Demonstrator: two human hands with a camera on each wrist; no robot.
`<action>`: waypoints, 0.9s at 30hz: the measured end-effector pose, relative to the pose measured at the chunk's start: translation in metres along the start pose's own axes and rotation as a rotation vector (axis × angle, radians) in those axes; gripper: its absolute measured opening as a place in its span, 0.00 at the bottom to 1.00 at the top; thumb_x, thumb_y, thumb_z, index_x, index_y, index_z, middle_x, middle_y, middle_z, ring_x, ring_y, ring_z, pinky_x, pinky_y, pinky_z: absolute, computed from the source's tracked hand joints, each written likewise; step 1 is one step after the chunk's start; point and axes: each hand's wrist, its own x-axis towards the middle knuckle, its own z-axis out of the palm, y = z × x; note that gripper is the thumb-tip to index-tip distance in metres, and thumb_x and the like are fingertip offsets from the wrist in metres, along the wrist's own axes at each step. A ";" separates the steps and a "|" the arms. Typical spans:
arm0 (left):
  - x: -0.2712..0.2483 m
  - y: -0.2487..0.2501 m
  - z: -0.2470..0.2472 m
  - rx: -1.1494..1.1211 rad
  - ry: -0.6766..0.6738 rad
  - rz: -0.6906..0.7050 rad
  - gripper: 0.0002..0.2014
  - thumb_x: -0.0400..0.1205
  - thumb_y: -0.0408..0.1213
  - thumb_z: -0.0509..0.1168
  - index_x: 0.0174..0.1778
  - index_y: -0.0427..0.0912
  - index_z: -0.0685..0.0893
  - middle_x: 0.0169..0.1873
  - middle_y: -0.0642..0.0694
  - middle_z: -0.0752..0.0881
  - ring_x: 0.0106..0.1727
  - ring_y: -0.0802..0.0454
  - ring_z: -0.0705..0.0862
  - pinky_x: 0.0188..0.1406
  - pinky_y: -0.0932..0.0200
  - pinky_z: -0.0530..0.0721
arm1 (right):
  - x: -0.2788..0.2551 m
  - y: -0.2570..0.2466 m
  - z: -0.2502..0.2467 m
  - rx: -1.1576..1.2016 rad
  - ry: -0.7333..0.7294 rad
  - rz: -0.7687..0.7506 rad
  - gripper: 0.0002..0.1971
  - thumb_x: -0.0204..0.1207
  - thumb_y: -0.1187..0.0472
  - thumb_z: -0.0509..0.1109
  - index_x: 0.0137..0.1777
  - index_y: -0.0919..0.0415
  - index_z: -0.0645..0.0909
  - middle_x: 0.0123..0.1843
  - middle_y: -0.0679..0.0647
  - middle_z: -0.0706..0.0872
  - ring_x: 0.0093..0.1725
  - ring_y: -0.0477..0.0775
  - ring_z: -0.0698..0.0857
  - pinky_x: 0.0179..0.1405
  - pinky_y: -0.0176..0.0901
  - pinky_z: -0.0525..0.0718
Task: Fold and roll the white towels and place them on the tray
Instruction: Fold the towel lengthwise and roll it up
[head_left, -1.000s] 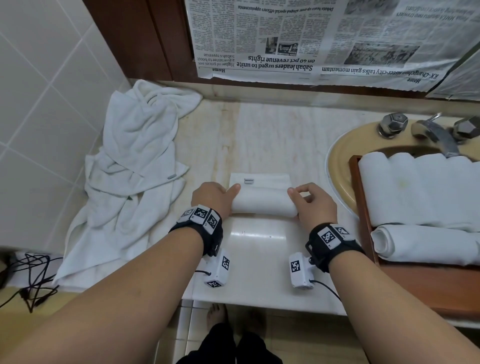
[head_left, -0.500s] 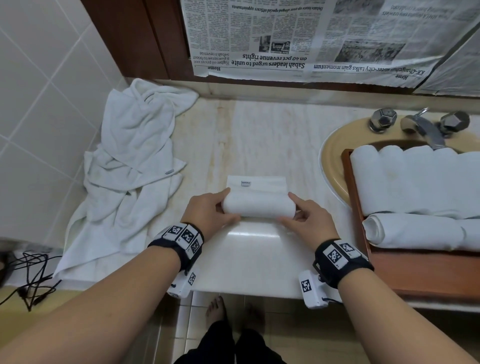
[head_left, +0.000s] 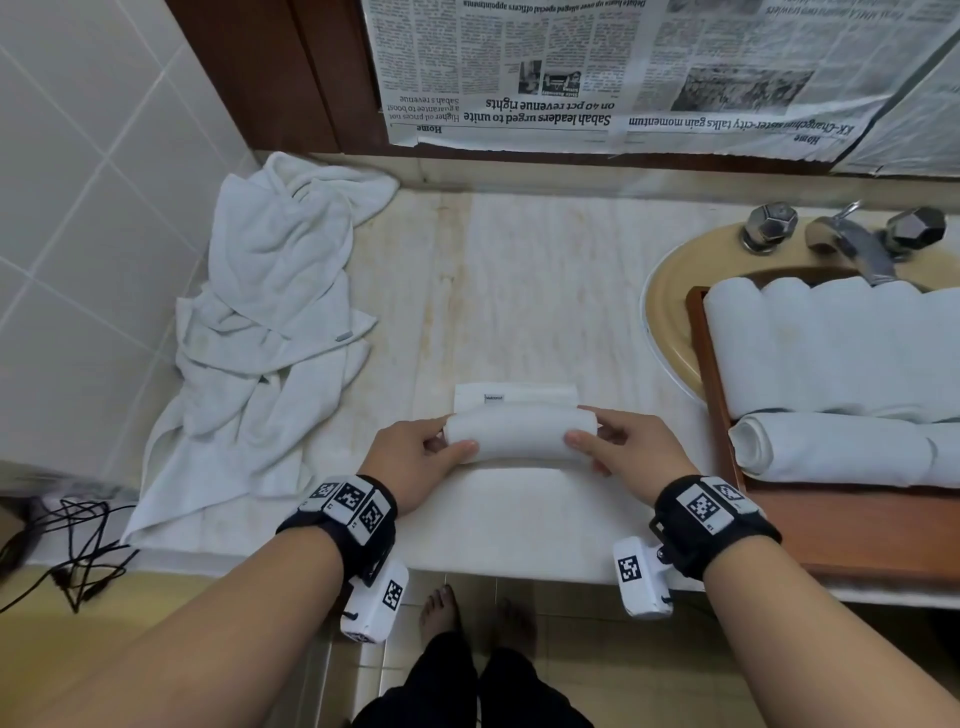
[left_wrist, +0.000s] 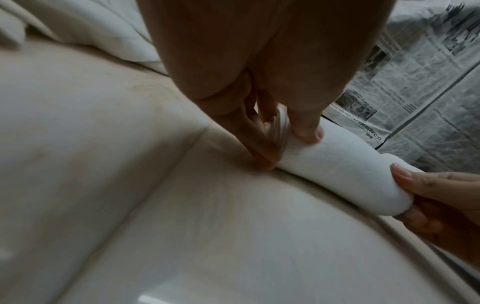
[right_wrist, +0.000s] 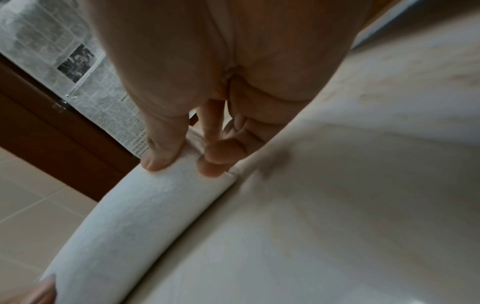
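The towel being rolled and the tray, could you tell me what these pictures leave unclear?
- Tray, head view: right side cut off by the frame edge, so the roll count is unknown.
- Towel label: too small to read.
- Towel ends: covered by left hand and right hand.

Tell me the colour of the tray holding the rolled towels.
Reddish-brown wood. The tray shows best in the head view, at the right over the sink.

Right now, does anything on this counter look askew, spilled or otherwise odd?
Nothing spilled or damaged. Oddities: upside-down newspaper covers the wall, and the wooden tray of rolled towels sits over the sink basin. A crumpled towel pile lies left. Both hands grip the half-rolled towel.
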 end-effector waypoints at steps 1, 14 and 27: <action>0.001 0.001 0.000 -0.005 -0.003 -0.012 0.12 0.81 0.59 0.72 0.56 0.60 0.91 0.38 0.56 0.90 0.43 0.60 0.87 0.41 0.67 0.78 | 0.000 -0.002 -0.001 -0.009 0.003 0.001 0.09 0.78 0.49 0.79 0.57 0.44 0.90 0.34 0.52 0.89 0.30 0.45 0.86 0.38 0.29 0.80; 0.031 0.021 -0.007 0.094 0.026 -0.158 0.33 0.87 0.63 0.59 0.33 0.39 0.91 0.26 0.52 0.90 0.34 0.54 0.86 0.35 0.61 0.75 | 0.024 -0.017 0.001 0.087 0.107 0.168 0.23 0.77 0.40 0.77 0.33 0.59 0.89 0.28 0.57 0.89 0.24 0.47 0.82 0.42 0.42 0.82; 0.071 0.043 -0.016 0.385 0.047 -0.232 0.34 0.84 0.68 0.59 0.32 0.39 0.91 0.33 0.45 0.89 0.39 0.44 0.88 0.46 0.54 0.85 | 0.039 -0.027 0.005 0.089 0.197 0.134 0.08 0.80 0.44 0.75 0.51 0.45 0.82 0.28 0.57 0.87 0.26 0.52 0.85 0.39 0.47 0.87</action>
